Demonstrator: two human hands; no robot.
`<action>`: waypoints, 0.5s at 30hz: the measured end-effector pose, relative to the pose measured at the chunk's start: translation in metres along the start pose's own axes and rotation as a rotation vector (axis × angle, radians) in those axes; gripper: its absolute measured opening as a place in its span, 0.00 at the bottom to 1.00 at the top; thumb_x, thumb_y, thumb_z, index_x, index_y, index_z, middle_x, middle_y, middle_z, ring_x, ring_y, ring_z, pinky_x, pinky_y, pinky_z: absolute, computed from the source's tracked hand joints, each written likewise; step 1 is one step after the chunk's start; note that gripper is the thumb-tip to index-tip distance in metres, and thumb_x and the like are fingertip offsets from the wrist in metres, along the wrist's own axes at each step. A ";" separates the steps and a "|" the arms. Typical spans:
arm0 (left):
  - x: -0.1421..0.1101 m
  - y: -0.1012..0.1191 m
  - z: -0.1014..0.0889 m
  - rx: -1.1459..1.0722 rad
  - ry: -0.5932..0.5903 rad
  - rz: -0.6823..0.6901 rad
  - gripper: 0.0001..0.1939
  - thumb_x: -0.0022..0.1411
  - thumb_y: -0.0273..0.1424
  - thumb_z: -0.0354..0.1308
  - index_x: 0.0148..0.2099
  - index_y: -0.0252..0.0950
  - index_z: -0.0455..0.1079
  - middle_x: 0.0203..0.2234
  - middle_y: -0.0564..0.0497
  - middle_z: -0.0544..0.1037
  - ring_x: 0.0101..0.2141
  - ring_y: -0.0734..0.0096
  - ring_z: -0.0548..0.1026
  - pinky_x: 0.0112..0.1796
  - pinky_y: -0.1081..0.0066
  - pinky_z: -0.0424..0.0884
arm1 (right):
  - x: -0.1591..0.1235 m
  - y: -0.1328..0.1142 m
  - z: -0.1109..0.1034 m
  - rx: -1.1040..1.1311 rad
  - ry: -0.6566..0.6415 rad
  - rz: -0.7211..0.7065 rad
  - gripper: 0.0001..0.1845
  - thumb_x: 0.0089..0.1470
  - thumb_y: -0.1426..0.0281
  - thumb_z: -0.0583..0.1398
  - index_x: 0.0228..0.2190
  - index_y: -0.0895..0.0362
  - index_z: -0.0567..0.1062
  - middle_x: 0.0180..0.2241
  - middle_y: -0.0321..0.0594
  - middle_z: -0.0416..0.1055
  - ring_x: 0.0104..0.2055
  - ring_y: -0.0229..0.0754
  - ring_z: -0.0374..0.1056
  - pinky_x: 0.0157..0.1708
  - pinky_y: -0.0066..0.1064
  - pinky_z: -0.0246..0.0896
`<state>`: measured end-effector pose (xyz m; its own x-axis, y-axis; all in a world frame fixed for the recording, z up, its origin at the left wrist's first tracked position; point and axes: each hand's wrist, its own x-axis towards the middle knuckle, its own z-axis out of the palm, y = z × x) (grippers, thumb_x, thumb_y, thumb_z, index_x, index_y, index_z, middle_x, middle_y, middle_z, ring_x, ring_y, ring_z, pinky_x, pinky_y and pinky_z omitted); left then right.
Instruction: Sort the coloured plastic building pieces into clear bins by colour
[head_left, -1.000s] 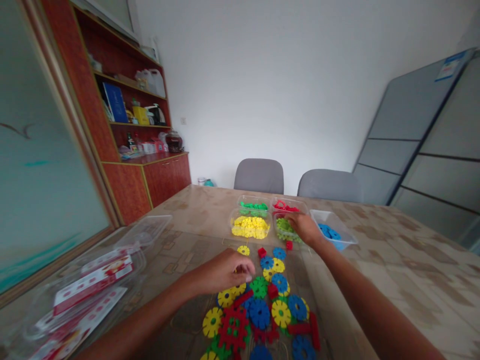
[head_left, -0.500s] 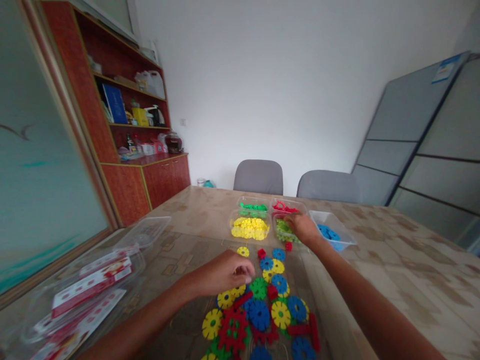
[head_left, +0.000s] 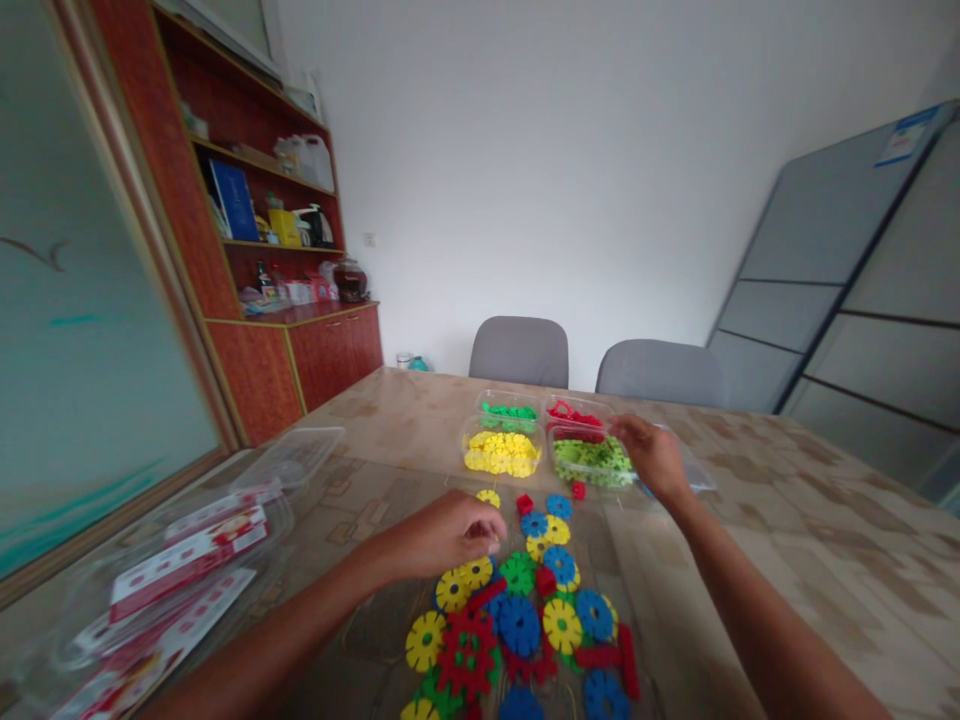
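Observation:
My left hand hovers over the left edge of a spread of loose plastic pieces, its fingers curled in. Whatever it may hold is hidden. Further away, my right hand is raised between the tub of light green pieces and the tub at the far right, which it largely covers. Its fingers are bent together; anything in them is too small to make out. Below the left hand lie yellow notched discs, blue notched discs, a red square piece, a green disc and red bars.
Clear tubs hold yellow discs, green pieces and red pieces. Plastic packaging with red-and-white card lies at the left. Two grey chairs stand behind the patterned table.
My right hand has moved right, from over the light green tub toward the far-right tub, uncovering the light green pieces. My left hand has stayed nearly in place.

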<state>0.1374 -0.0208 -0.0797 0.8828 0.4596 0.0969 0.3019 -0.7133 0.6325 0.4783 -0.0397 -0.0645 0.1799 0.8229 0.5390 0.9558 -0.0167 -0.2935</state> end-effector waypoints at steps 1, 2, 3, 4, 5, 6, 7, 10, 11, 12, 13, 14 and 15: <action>0.000 0.000 0.000 -0.001 0.002 0.001 0.09 0.60 0.27 0.53 0.37 0.32 0.74 0.27 0.52 0.77 0.28 0.72 0.72 0.28 0.78 0.61 | -0.004 0.003 -0.002 0.003 0.015 0.017 0.18 0.59 0.72 0.50 0.43 0.57 0.77 0.37 0.45 0.80 0.37 0.48 0.75 0.36 0.35 0.67; 0.001 0.000 -0.001 -0.002 0.003 0.000 0.09 0.60 0.27 0.53 0.37 0.32 0.74 0.27 0.52 0.77 0.28 0.72 0.72 0.28 0.78 0.61 | -0.008 0.006 -0.002 0.005 0.022 0.027 0.18 0.59 0.72 0.50 0.43 0.57 0.78 0.37 0.45 0.80 0.37 0.49 0.76 0.35 0.35 0.68; 0.001 0.000 -0.001 -0.003 0.005 -0.003 0.09 0.60 0.27 0.53 0.37 0.32 0.74 0.27 0.52 0.77 0.28 0.72 0.72 0.29 0.78 0.61 | -0.012 0.007 -0.001 0.008 0.019 0.028 0.18 0.58 0.72 0.50 0.42 0.58 0.78 0.36 0.46 0.80 0.37 0.50 0.76 0.36 0.35 0.68; 0.001 0.000 -0.003 -0.005 0.004 -0.007 0.09 0.61 0.28 0.52 0.37 0.32 0.74 0.28 0.51 0.77 0.28 0.71 0.72 0.29 0.78 0.61 | -0.016 0.007 0.001 0.012 0.008 0.022 0.18 0.57 0.73 0.50 0.41 0.58 0.78 0.36 0.47 0.80 0.38 0.50 0.76 0.36 0.35 0.68; 0.000 0.000 -0.005 -0.006 0.003 -0.013 0.10 0.61 0.28 0.52 0.37 0.32 0.74 0.28 0.51 0.77 0.29 0.71 0.73 0.29 0.78 0.62 | -0.019 0.006 0.003 0.018 -0.012 0.008 0.18 0.56 0.74 0.51 0.40 0.57 0.79 0.36 0.46 0.80 0.38 0.50 0.76 0.38 0.35 0.68; -0.001 -0.001 -0.008 -0.009 0.001 -0.021 0.10 0.62 0.29 0.52 0.38 0.32 0.74 0.29 0.51 0.78 0.30 0.70 0.73 0.30 0.78 0.63 | -0.022 0.004 0.006 0.026 -0.036 -0.009 0.18 0.54 0.75 0.51 0.39 0.56 0.79 0.36 0.46 0.80 0.39 0.49 0.76 0.39 0.35 0.67; -0.002 -0.002 -0.011 -0.010 -0.001 -0.030 0.11 0.62 0.30 0.51 0.39 0.32 0.74 0.30 0.51 0.78 0.31 0.70 0.74 0.31 0.77 0.64 | -0.024 0.003 0.008 0.035 -0.061 -0.027 0.18 0.53 0.76 0.52 0.38 0.55 0.80 0.35 0.44 0.80 0.39 0.49 0.76 0.40 0.34 0.67; -0.009 -0.011 -0.024 -0.004 -0.012 -0.066 0.12 0.62 0.32 0.52 0.43 0.33 0.73 0.33 0.50 0.79 0.34 0.67 0.75 0.33 0.76 0.65 | -0.026 -0.003 0.007 0.059 -0.106 -0.059 0.18 0.52 0.77 0.52 0.37 0.54 0.80 0.37 0.43 0.80 0.42 0.48 0.75 0.44 0.35 0.66; -0.012 -0.016 -0.028 0.001 -0.019 -0.078 0.13 0.61 0.32 0.54 0.45 0.33 0.73 0.34 0.50 0.79 0.34 0.67 0.75 0.34 0.75 0.66 | -0.026 -0.005 0.003 0.067 -0.109 -0.062 0.18 0.53 0.76 0.52 0.37 0.54 0.80 0.39 0.44 0.80 0.43 0.49 0.74 0.45 0.36 0.65; -0.015 -0.021 -0.032 0.007 -0.027 -0.091 0.14 0.60 0.33 0.55 0.47 0.34 0.72 0.34 0.50 0.79 0.35 0.66 0.75 0.34 0.74 0.66 | -0.026 -0.007 -0.002 0.075 -0.111 -0.065 0.18 0.54 0.75 0.51 0.38 0.55 0.80 0.40 0.45 0.79 0.44 0.50 0.74 0.45 0.37 0.65; -0.018 -0.025 -0.036 0.015 -0.034 -0.104 0.16 0.58 0.33 0.57 0.48 0.34 0.71 0.36 0.50 0.79 0.35 0.65 0.75 0.35 0.74 0.66 | -0.026 -0.010 -0.008 0.086 -0.116 -0.071 0.17 0.56 0.74 0.51 0.39 0.55 0.79 0.41 0.46 0.79 0.44 0.50 0.73 0.45 0.37 0.65; -0.021 -0.029 -0.039 0.023 -0.036 -0.117 0.18 0.56 0.33 0.59 0.49 0.35 0.71 0.37 0.49 0.78 0.37 0.64 0.75 0.36 0.73 0.66 | -0.027 -0.015 -0.015 0.101 -0.128 -0.081 0.17 0.57 0.72 0.51 0.40 0.56 0.79 0.41 0.46 0.79 0.43 0.51 0.74 0.44 0.37 0.65; -0.023 -0.032 -0.041 0.034 -0.033 -0.131 0.19 0.55 0.33 0.60 0.50 0.35 0.71 0.39 0.49 0.78 0.38 0.63 0.74 0.36 0.73 0.66 | -0.028 -0.020 -0.021 0.120 -0.149 -0.097 0.17 0.58 0.71 0.51 0.41 0.56 0.78 0.40 0.46 0.79 0.42 0.50 0.74 0.42 0.36 0.66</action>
<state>0.0926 0.0129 -0.0712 0.8465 0.5323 -0.0107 0.4266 -0.6661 0.6118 0.4588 -0.0739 -0.0571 0.0440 0.8923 0.4493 0.9306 0.1269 -0.3432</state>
